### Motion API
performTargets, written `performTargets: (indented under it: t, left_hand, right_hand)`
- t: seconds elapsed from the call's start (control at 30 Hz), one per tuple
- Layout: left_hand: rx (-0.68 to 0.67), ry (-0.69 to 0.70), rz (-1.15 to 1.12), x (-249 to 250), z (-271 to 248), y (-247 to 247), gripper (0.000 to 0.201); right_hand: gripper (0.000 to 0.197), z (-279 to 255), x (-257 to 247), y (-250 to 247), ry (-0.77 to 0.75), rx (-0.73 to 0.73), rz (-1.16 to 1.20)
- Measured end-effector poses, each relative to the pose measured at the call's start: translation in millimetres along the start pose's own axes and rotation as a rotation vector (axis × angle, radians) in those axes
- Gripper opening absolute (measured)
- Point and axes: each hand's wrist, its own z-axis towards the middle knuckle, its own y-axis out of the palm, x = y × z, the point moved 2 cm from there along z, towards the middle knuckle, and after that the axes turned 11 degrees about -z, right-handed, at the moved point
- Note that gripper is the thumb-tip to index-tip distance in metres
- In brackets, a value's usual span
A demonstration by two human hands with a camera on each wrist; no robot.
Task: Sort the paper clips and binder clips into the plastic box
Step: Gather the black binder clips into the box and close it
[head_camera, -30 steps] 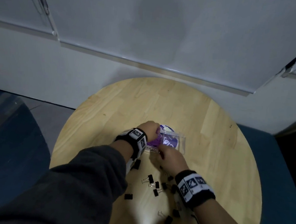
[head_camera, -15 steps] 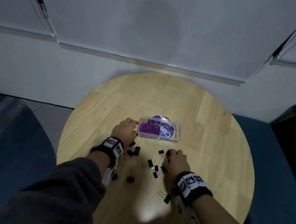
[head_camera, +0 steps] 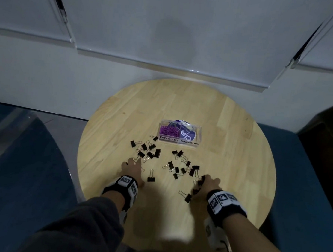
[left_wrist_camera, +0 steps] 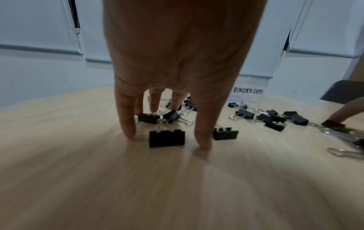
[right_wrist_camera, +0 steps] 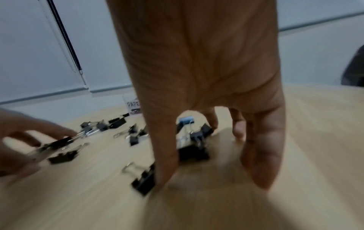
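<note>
A clear plastic box [head_camera: 197, 134] stands past the middle of the round wooden table [head_camera: 228, 149]. Its left compartment holds purple paper clips [head_camera: 169, 131]; the right one is labelled BINDER CLIPS [left_wrist_camera: 247, 91]. Several black binder clips [head_camera: 150, 151] lie scattered in front of the box. My left hand [head_camera: 133, 165] stands on straight, spread fingertips [left_wrist_camera: 128, 132] on the table, astride one binder clip [left_wrist_camera: 167, 138]. My right hand [head_camera: 207, 183] is spread fingers-down over a small heap of clips [right_wrist_camera: 194, 153], its thumb against another clip [right_wrist_camera: 144, 180].
The table's near edge is just behind both wrists. A white wall with roller blinds [head_camera: 167, 28] rises behind the table. Blue floor or seating [head_camera: 23, 165] surrounds it, and a dark chair [head_camera: 327, 135] stands at the right.
Both hands left the box and drew back toward the near edge, onto the scattered binder clips. The box now stands alone.
</note>
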Motion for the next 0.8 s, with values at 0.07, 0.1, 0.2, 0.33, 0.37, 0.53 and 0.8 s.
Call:
performTargets:
  t: [0.07,0.1,0.2,0.33,0.37,0.53,0.8]
  left_hand:
    - [0.053,0.040,-0.005,6,-5,7,0.072]
    - [0.073,0.055,-0.025,10,-7,9,0.063]
    - [0.094,0.085,-0.137,20,-8,13,0.055]
    - [0.101,0.082,-0.315,25,-11,2,0.073]
    - [0.085,0.073,-0.314,23,-12,-1,0.079]
    - [-0.014,0.094,-0.101,16,-18,6,0.098]
    - [0.000,0.154,-0.115,16,-5,1,0.090]
  right_hand:
    - [0.054,-3,-12,12,-0.016,0.071,0.043]
    - [0.048,-4,-19,14,-0.037,0.106,0.070]
    - [0.048,-1,-40,12,-0.157,0.157,0.180]
    - [0.075,-2,-52,-4,-0.245,0.146,0.236]
    - [0.086,-4,-53,-6,-0.247,0.134,0.204]
    - [0.107,-8,-57,3,-0.271,0.068,0.014]
    - [0.071,2,-80,6,-0.335,0.172,-0.019]
